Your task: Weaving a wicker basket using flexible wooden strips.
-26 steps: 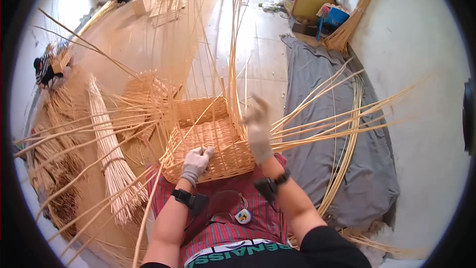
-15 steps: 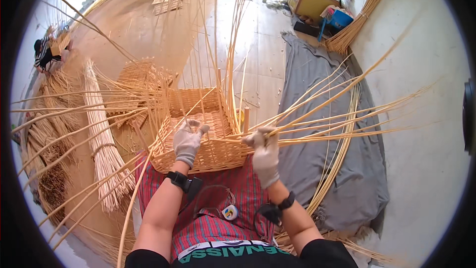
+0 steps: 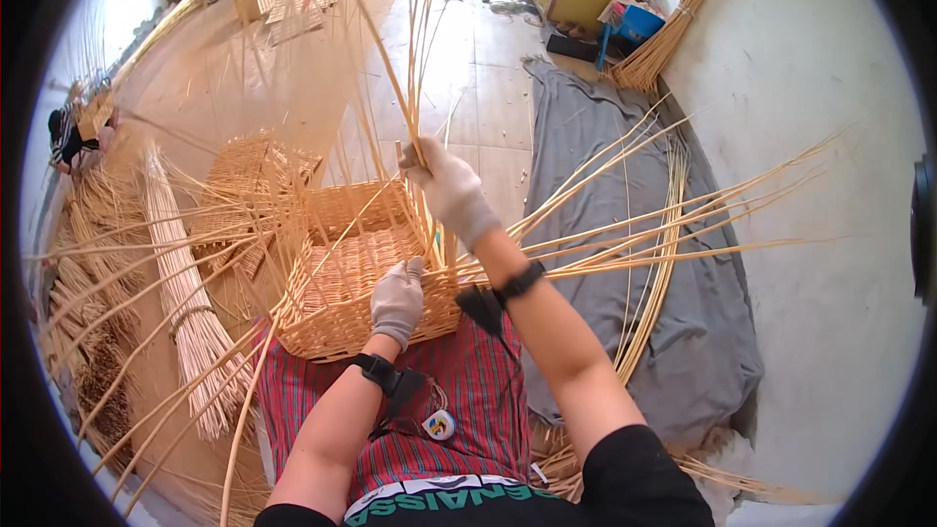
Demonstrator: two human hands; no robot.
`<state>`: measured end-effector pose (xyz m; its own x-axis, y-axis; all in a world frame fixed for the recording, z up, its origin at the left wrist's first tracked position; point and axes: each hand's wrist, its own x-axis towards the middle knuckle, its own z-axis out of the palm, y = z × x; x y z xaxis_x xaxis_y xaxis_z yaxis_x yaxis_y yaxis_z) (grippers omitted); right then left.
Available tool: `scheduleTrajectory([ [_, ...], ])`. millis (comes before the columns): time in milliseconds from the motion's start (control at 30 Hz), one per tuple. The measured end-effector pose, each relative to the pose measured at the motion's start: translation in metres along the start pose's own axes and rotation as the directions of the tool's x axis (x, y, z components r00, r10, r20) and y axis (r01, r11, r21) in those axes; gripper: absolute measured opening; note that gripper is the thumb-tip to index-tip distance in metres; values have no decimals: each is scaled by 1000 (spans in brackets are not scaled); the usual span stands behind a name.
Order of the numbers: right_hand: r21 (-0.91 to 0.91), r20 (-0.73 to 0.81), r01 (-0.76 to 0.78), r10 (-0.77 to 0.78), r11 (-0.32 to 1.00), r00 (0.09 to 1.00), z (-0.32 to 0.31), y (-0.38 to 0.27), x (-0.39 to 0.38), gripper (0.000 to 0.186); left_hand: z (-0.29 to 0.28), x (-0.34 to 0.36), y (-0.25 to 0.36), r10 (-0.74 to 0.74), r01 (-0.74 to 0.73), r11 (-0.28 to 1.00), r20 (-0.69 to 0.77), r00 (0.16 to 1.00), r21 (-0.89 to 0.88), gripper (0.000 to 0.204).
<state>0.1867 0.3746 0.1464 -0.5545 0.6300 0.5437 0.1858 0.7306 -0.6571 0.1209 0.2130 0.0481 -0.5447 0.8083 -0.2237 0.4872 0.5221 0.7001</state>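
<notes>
A rectangular wicker basket point(image 3: 327, 322) rests on the red striped cloth point(image 3: 478, 385) over my lap. Long rods stick up and out from its walls. My left hand point(image 3: 397, 303), in a pale work glove, closes over the near rim close to the right corner, thumb upward. Above the basket's right side, my gloved right hand point(image 3: 449, 192) is wrapped round upright wicker rods point(image 3: 412, 78); how many it holds is unclear. Other rods point(image 3: 625, 244) fan out sideways from the right corner. A round white tape measure point(image 3: 439, 425) hangs by my lap.
Bundled peeled rods point(image 3: 185, 303) lie on the floor to the left, near a second woven piece point(image 3: 249, 176). A grey cloth point(image 3: 673, 361) covers the floor at right, with loose rods across it. A tall rod bundle point(image 3: 673, 20) leans on the right wall. Another person point(image 3: 73, 132) sits far left.
My right hand has moved from the right corner up and left, onto the upright rods. My left hand has slid right along the near rim. The view has shifted slightly.
</notes>
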Motion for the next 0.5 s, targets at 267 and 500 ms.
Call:
scheduleTrajectory([
  [267,381,-575,-154,364,912,733,-34,40,-94,32,-14,7,-12,-29,44,981,83,996,-188,39],
  [500,474,-543,-118,395,873,741,-32,41,-97,18,-21,4,-27,149,-109,961,142,979,-256,29],
])
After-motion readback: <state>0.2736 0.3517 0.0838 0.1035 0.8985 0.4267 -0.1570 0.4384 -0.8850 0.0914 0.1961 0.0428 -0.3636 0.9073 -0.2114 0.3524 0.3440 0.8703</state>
